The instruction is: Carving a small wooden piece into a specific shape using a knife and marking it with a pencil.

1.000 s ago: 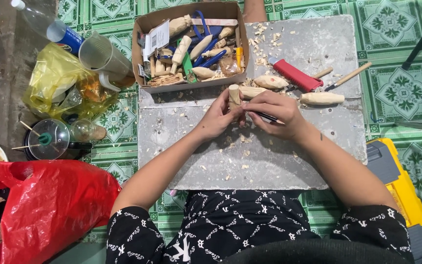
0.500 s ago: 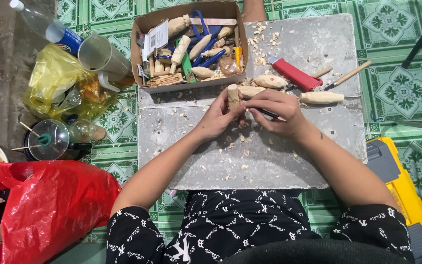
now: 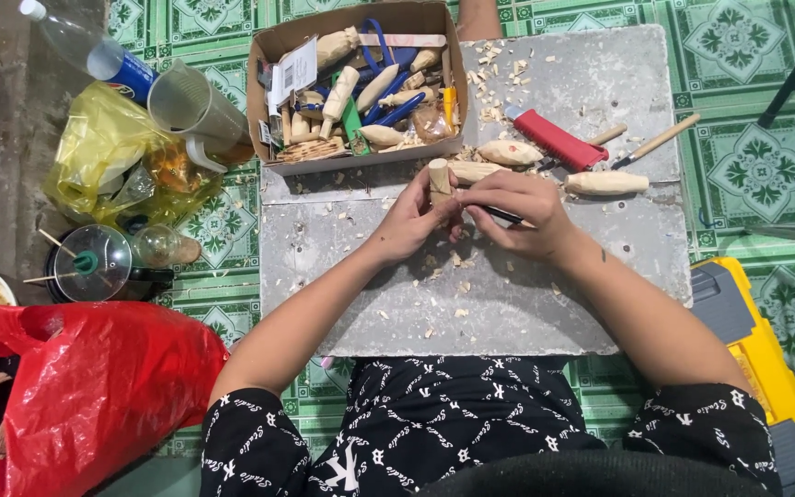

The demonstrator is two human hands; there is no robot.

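Grey stone slab desk (image 3: pixel 600 83), scuffed, on green patterned tile floor (image 3: pixel 747 55). On desk: open cardboard box (image 3: pixel 264 101) of wooden pieces and tools at back left, wood chips (image 3: pixel 499 69) scattered, red utility knife (image 3: pixel 556 140), carved wooden pieces (image 3: pixel 510 153) and (image 3: pixel 605 183), wooden-handled tool (image 3: pixel 657 141) at right edge. On floor: yellow bag (image 3: pixel 94 156), plastic jug (image 3: pixel 193 109), bottle (image 3: pixel 85 46), glass lid (image 3: pixel 89 264), red bag (image 3: pixel 94 387), yellow case (image 3: pixel 766 359).

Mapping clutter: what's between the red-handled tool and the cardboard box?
Head view: loose wood chips scattered on the grey slab lie between the red-handled tool and the cardboard box; nothing else.
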